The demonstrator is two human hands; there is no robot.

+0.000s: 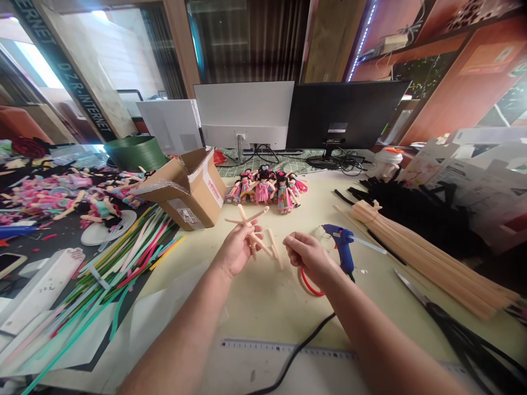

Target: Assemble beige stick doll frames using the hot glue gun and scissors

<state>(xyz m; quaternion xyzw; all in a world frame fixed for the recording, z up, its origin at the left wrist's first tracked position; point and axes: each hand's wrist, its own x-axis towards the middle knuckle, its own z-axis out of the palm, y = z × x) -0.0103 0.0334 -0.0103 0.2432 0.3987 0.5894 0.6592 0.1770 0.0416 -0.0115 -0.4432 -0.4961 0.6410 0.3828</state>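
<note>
My left hand (pixel 237 250) is closed on a beige doll body (pixel 247 221) made of pipe cleaners, its thin arms and legs sticking out. To the right of it, my right hand (pixel 303 252) is curled with fingers pinched together; what they hold, if anything, is hidden. Between the hands, short beige pipe cleaner pieces (pixel 275 249) lie on the table. A blue glue gun (pixel 343 247) rests just beyond my right hand. Partly behind that hand is a red ring-shaped thing (pixel 312 285).
Finished dolls (pixel 265 189) lie beyond my hands, beside an open cardboard box (pixel 191 192). Coloured pipe cleaners (pixel 119 258) spread at left. Scissors (pixel 428 302) and a beige bundle (pixel 424 252) are at right. A ruler (pixel 288 349) and black cable (pixel 296 351) lie in front.
</note>
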